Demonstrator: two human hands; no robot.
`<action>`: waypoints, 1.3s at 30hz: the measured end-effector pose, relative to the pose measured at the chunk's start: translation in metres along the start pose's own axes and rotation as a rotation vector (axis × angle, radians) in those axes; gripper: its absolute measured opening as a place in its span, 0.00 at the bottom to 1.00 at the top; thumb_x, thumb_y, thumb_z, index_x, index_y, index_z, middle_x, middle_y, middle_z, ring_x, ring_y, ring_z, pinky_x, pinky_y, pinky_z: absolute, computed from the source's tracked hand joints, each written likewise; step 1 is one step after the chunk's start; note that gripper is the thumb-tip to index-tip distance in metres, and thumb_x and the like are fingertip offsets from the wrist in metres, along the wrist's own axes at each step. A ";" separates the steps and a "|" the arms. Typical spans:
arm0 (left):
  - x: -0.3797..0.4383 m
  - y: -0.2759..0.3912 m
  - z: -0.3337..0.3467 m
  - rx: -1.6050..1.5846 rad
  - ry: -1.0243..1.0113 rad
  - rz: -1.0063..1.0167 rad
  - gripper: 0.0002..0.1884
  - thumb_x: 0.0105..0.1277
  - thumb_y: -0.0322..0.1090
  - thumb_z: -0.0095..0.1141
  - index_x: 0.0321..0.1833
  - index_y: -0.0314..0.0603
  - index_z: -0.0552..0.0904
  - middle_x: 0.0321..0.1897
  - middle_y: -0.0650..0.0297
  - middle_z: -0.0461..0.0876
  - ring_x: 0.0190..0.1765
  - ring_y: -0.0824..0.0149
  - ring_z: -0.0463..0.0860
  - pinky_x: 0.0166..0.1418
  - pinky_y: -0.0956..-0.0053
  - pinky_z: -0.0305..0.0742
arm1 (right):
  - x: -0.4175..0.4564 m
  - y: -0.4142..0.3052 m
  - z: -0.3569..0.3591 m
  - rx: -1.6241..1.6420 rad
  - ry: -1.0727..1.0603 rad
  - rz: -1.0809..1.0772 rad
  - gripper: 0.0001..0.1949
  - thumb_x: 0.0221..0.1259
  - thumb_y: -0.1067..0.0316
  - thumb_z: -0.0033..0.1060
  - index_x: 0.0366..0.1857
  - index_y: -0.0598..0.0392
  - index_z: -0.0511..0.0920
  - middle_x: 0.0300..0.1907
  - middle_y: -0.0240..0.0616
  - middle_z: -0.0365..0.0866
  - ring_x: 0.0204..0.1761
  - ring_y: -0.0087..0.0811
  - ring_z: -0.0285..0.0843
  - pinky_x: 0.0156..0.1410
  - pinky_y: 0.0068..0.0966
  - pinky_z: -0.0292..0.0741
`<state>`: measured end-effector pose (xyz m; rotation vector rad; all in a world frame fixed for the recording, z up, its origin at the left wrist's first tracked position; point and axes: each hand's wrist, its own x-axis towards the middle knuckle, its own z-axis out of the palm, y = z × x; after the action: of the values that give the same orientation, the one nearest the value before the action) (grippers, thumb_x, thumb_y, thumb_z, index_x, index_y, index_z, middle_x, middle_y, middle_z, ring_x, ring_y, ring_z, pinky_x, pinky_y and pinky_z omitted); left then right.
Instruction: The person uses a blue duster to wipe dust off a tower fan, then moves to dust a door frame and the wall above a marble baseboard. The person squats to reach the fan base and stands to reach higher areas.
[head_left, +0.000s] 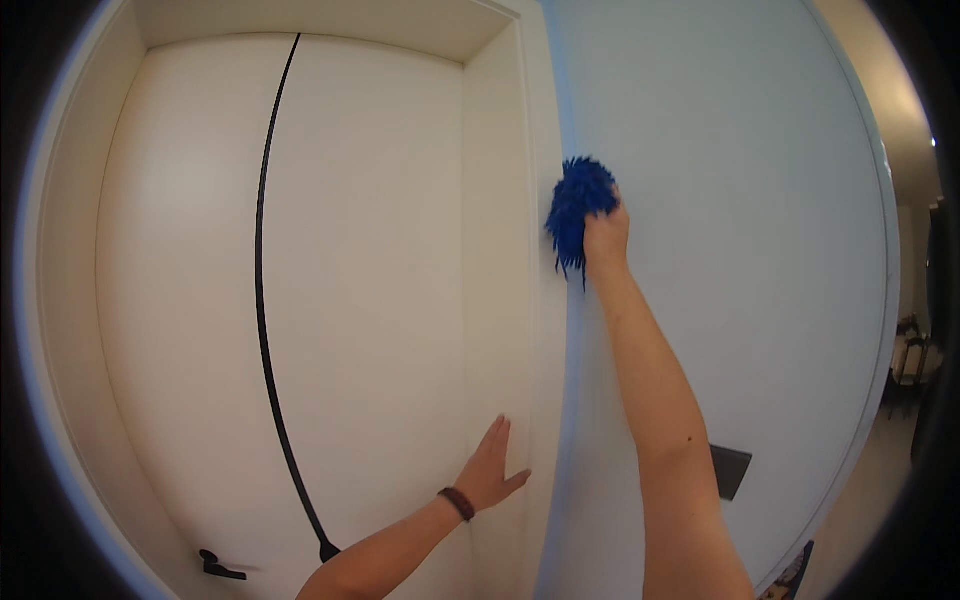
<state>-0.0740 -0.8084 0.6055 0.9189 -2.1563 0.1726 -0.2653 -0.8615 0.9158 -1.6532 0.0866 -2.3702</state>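
My right hand grips a shaggy blue microfibre cleaning mitt or cloth and holds it at the outer edge of the white door frame, where the frame meets the pale wall. Lower and to the left, my left hand is empty with its fingers apart, at the inner side of the frame; whether it touches the surface I cannot tell. A dark bracelet circles the left wrist. Behind that arm stands a white door with a long black vertical strip.
A black door handle is at the lower left. Partly behind my right forearm, a dark rectangular plate sits on the pale wall. Beyond the wall's right edge, another area shows dark furniture, too small to make out.
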 end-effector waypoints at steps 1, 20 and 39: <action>0.020 0.000 0.007 0.030 0.011 -0.034 0.47 0.60 0.47 0.60 0.70 0.22 0.48 0.71 0.38 0.46 0.71 0.45 0.55 0.71 0.61 0.57 | 0.020 -0.002 0.004 -0.054 -0.019 -0.055 0.18 0.57 0.78 0.48 0.53 0.60 0.74 0.46 0.35 0.79 0.47 0.25 0.73 0.53 0.19 0.69; 0.075 0.028 0.115 0.075 0.382 -0.045 0.56 0.51 0.42 0.67 0.69 0.20 0.39 0.71 0.33 0.40 0.73 0.39 0.44 0.71 0.47 0.46 | -0.010 0.013 -0.023 -1.005 -0.050 -0.514 0.18 0.45 0.69 0.53 0.44 0.62 0.79 0.45 0.55 0.75 0.48 0.54 0.69 0.57 0.42 0.68; 0.008 0.073 0.090 0.024 0.025 -0.117 0.51 0.58 0.44 0.62 0.73 0.35 0.40 0.74 0.46 0.40 0.75 0.48 0.47 0.71 0.52 0.54 | -0.100 -0.016 -0.043 -1.395 -0.417 -0.739 0.17 0.45 0.69 0.58 0.42 0.58 0.82 0.57 0.45 0.74 0.62 0.48 0.64 0.66 0.47 0.60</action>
<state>-0.1800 -0.7948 0.5608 1.0479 -2.0751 0.1517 -0.2752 -0.8267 0.8124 -3.1522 1.5911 -2.3827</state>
